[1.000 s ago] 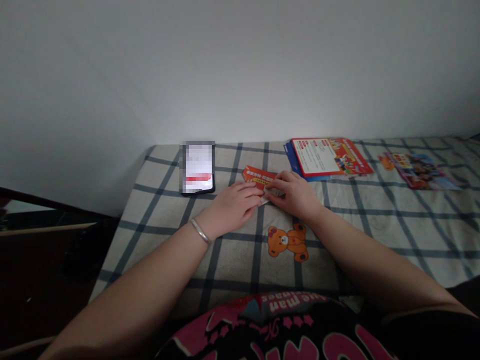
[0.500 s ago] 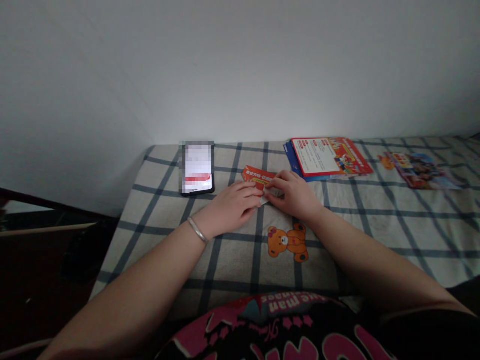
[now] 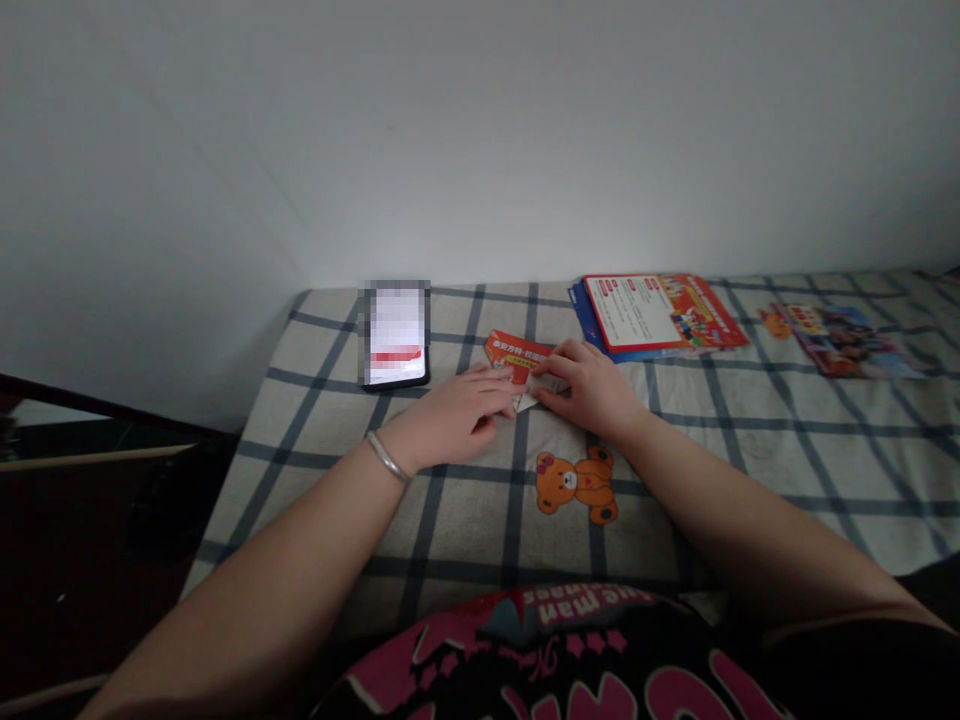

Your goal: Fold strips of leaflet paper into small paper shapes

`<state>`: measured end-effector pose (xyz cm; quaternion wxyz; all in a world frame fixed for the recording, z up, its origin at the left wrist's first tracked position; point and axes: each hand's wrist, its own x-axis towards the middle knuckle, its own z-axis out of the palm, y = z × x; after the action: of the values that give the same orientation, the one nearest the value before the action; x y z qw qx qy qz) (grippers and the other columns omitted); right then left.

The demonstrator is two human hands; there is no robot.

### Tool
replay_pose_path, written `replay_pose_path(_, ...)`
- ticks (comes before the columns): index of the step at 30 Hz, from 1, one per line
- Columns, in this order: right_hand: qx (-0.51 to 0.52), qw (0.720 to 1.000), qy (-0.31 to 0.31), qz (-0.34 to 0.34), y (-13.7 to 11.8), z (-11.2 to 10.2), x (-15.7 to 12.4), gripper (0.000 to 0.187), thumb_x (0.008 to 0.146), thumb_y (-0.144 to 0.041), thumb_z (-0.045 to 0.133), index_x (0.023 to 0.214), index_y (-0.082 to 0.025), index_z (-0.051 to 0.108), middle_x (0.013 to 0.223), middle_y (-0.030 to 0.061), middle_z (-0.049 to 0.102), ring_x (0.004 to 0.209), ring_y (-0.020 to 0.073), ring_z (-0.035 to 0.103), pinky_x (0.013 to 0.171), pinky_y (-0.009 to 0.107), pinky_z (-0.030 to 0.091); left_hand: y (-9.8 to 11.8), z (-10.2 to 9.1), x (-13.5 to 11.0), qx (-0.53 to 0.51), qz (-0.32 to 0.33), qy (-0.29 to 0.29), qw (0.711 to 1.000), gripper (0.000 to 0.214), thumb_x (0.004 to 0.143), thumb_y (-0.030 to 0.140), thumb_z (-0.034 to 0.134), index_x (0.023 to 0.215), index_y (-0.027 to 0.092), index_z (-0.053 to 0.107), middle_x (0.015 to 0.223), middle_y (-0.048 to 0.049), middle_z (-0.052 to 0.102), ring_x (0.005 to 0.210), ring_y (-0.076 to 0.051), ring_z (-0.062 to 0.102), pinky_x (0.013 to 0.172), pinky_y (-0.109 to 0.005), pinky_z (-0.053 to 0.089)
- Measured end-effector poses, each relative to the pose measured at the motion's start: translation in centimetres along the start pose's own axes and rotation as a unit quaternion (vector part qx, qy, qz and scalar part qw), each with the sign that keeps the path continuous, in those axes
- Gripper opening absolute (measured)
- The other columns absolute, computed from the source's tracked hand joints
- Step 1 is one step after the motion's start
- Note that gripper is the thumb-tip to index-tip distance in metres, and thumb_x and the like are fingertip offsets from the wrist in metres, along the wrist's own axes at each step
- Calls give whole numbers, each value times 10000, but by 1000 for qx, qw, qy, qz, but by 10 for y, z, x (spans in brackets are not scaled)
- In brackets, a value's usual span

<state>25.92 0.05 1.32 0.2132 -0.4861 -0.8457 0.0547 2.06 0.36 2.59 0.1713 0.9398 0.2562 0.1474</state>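
Note:
A red printed leaflet [image 3: 516,350], folded so that part of its white back shows, lies on the checked cloth in front of me. My left hand [image 3: 457,412], with a silver bangle at the wrist, rests its outstretched fingers on the leaflet's left lower part. On the other side, my right hand [image 3: 592,388] has thumb and fingers closed on the leaflet's right part, beside the white fold. Its fingers hide the leaflet's right end.
A phone [image 3: 397,375] with a lit, blurred screen lies to the left. Behind my right hand is a stack of leaflets [image 3: 637,315]; farther right lies a colourful sheet [image 3: 847,342]. A white wall [image 3: 480,140] rises behind the cloth [image 3: 465,520], which bears a printed bear.
My left hand has slid slightly left and down, showing more of the leaflet's red face and white fold. My right hand stays nearly in place on the leaflet.

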Motion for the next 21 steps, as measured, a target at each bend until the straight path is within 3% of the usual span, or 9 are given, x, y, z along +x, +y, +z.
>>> replay_pose_path(4, 3, 1000, -3, -1, 0, 0, 0, 235, 864, -398, 631, 1015, -227, 687, 997, 94, 613, 956, 249, 587, 830, 395, 485, -3, 1, 0, -15, -24, 18, 999, 360, 849, 67, 480, 1147, 225, 606, 1319, -50, 609, 1296, -178, 502, 1104, -424, 406)
replay_pose_path(13, -12, 1000, 10, -4, 0, 2, -1, 223, 857, -390, 637, 995, -224, 692, 995, 81, 614, 939, 231, 587, 821, 372, 482, -6, 7, 2, 61, 45, 19, 997, 280, 871, 73, 503, 1061, 206, 660, 1297, -29, 621, 1292, -192, 486, 1117, -424, 384)
replay_pose_path(21, -18, 1000, 8, 4, -4, -2, 0, 228, 862, -398, 634, 984, -216, 697, 978, 81, 616, 932, 228, 586, 834, 370, 477, 2, 1, 3, 103, 44, -11, 994, 257, 840, 83, 539, 1030, 198, 669, 1287, -39, 617, 1298, -219, 472, 1122, -431, 372)
